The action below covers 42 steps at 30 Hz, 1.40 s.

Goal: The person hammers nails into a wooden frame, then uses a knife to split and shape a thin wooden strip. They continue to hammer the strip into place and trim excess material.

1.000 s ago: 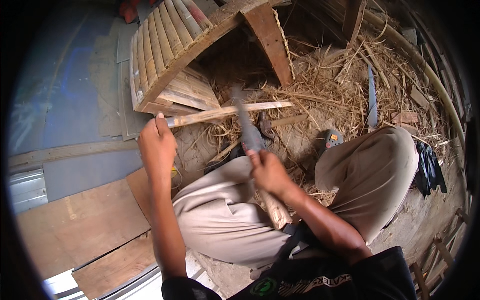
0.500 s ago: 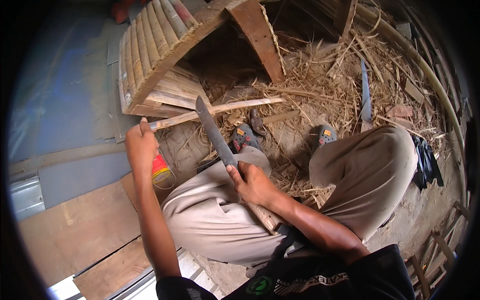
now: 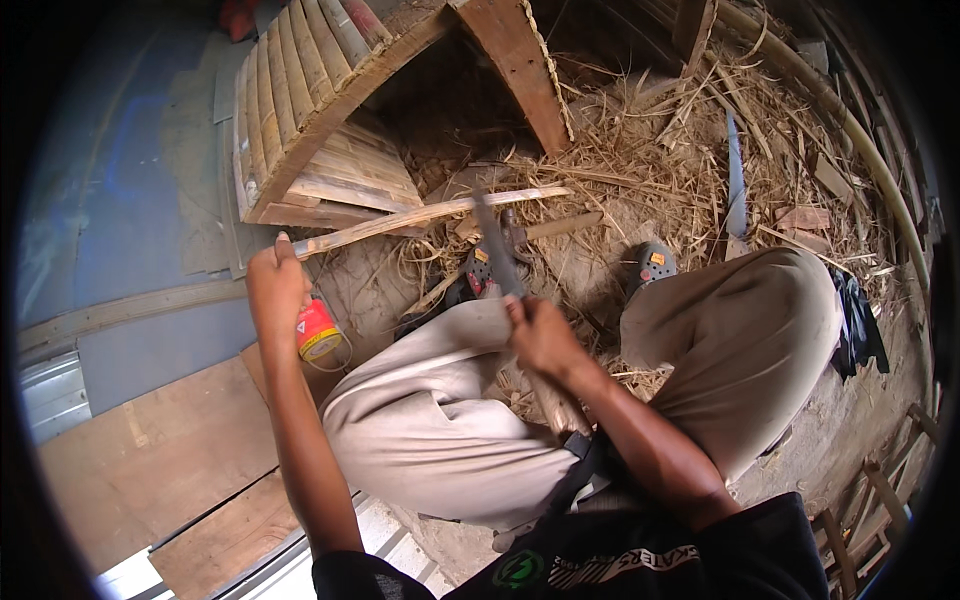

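A long, narrow bamboo strip (image 3: 400,220) stretches out to the right from my left hand (image 3: 278,290), whose fingers are closed round its near end. In my right hand (image 3: 545,335) is a machete (image 3: 497,240) with a dark blade and a wooden handle (image 3: 556,402). Its blade, a little blurred, points away from me and crosses the strip toward the far end; whether the two touch I cannot tell. Just beside my left wrist stands a red and yellow can (image 3: 318,330). A hammer (image 3: 560,225) lies on the ground past the blade.
A bamboo-slatted wooden frame (image 3: 300,90) stands beyond my left hand. Wood shavings (image 3: 650,150) cover the ground ahead, with a saw blade (image 3: 736,180) among them. Boards (image 3: 160,440) lie at my left. A black plastic bag (image 3: 858,325) is beside my right knee.
My right hand has moved the machete to the right and farther out along the bamboo strip. The left hand keeps its hold and has shifted only slightly.
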Tool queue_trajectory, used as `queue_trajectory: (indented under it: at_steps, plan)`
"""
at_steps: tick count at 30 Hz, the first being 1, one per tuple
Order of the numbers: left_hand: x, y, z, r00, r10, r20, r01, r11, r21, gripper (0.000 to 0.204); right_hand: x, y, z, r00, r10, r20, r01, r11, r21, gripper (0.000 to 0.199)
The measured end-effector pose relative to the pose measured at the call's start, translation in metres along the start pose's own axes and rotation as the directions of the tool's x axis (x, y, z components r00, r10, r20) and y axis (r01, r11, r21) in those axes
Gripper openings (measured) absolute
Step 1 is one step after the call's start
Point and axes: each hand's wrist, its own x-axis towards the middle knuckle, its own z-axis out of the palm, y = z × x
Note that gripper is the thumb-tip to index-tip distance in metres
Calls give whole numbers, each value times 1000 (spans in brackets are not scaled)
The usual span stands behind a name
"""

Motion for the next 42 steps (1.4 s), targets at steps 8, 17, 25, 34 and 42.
queue_trajectory:
  at_steps: [8,17,25,34,42]
  plan:
    - [-9,14,2,993,112,-40,-115,989,-96,51,-29,-24,24,886,-376,272,413,906,-91,42]
    - [-22,30,1,993,96,-73,-102,990,-97,49,-20,-39,12,990,-121,76,123,992,-32,46]
    - [-34,23,9,961,229,-153,-243,967,-75,46,-27,-54,3,999,2,39,-1,1000,-6,49]
    - [-36,24,8,973,193,-129,-207,973,-103,44,-27,-30,19,958,-270,97,278,957,-82,47]
    - [-37,37,8,975,170,-146,-190,972,-138,41,-42,-41,23,920,-243,308,235,970,62,50]
